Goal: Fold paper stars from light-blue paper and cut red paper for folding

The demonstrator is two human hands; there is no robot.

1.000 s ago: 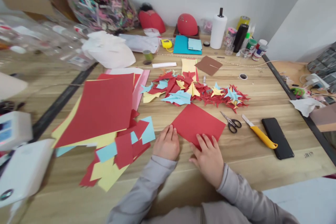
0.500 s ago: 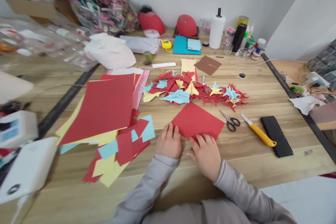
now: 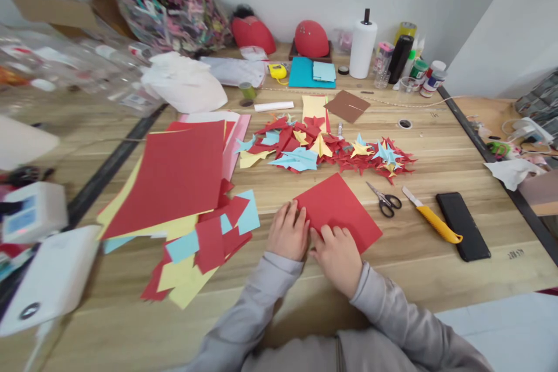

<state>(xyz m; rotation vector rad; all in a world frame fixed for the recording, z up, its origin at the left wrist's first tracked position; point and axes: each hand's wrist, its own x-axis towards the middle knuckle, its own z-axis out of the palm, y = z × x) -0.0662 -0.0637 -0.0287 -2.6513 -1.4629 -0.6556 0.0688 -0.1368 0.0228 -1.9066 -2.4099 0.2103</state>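
Observation:
A red paper sheet (image 3: pixel 342 207) lies angled on the wooden table (image 3: pixel 383 285) in front of me. My left hand (image 3: pixel 289 231) rests on its left corner, fingers slightly apart and pressing down. Close beside it, my right hand (image 3: pixel 337 256) has its fingertips on the sheet's near edge, with fingers bent. Whether either hand pinches the paper's edge is hard to tell. Beyond the sheet lies a pile of folded red, blue and yellow paper pieces (image 3: pixel 298 158). Black-handled scissors (image 3: pixel 387 206) sit to the right of the sheet.
Large red sheets (image 3: pixel 174 177) and cut paper scraps (image 3: pixel 209 244) lie at left. A yellow-handled knife (image 3: pixel 436 222) and a black phone (image 3: pixel 462 226) are at right. Along the back stand a white bottle (image 3: pixel 362 49), jars and a blue folder (image 3: pixel 300 72).
The red sheet has turned clockwise and sits slightly further right. My right hand has moved slightly left, closer to my left hand, which has shifted a little right.

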